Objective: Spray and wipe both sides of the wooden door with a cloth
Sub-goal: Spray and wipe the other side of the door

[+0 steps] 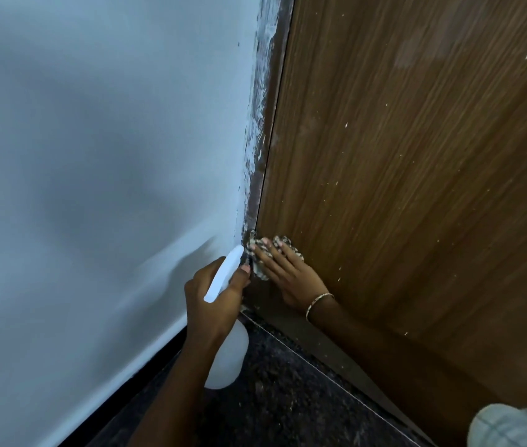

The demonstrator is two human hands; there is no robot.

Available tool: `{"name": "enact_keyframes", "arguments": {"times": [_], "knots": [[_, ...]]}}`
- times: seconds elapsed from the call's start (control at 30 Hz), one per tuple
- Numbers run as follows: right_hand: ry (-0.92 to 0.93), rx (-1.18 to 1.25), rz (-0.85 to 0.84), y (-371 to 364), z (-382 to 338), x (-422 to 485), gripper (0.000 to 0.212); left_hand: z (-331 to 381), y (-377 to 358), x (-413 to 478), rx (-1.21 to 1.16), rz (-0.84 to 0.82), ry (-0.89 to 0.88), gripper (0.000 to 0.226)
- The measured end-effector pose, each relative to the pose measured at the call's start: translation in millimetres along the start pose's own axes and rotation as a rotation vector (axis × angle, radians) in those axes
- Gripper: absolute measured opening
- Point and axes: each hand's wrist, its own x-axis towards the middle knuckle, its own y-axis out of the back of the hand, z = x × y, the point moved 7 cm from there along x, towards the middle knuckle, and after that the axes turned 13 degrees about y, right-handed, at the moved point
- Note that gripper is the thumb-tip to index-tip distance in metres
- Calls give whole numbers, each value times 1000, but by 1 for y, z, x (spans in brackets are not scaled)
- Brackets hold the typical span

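the left hand (213,304) is curled tightly round the neck of a white spray bottle (227,359), thumb up by the trigger head, nozzle pointing toward the door's edge. the right hand (288,274) lies flat with fingers nearly straight and slightly spread, pressing a patterned cloth (260,269) against the bottom left corner of the wooden door (417,156), just beside the paint-smeared door frame (263,124). a thin bracelet (318,301) circles that wrist. most of the cloth is hidden under the fingers, and its pattern is hard to make out. a pale fabric shape (513,427) is cut off at the lower right. the door shows small white flecks. a plain white wall (94,156) stands to the left, above a dark speckled floor (288,401).
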Motion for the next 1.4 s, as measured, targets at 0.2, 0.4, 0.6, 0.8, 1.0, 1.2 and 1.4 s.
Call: {"name": "enact_keyframes", "arguments": {"times": [0.2, 0.4, 0.6, 0.8, 1.0, 1.2, 1.4], "knots": [[-165, 23, 82, 29, 42, -4, 70, 8, 6, 0, 18, -7, -16, 13], [-501, 109, 331, 97, 142, 22, 65, 5, 8, 0, -4, -2, 22, 21], [-260, 36, 144, 39, 61, 22, 66, -3, 13, 7, -42, 3, 56, 17], [-289, 60, 103, 20, 24, 18, 66, -10, 21, 9, -10, 12, 52, 39], [-334, 137, 117, 10, -7, 10, 61, -10, 28, 7, 11, 18, 64, 27], [184, 145, -211, -48, -86, 0, 60, -9, 30, 1, -1, 9, 79, 16], [-103, 40, 154, -2, -15, 5, 59, -7, 31, 0, 5, -8, 70, 11]]}}
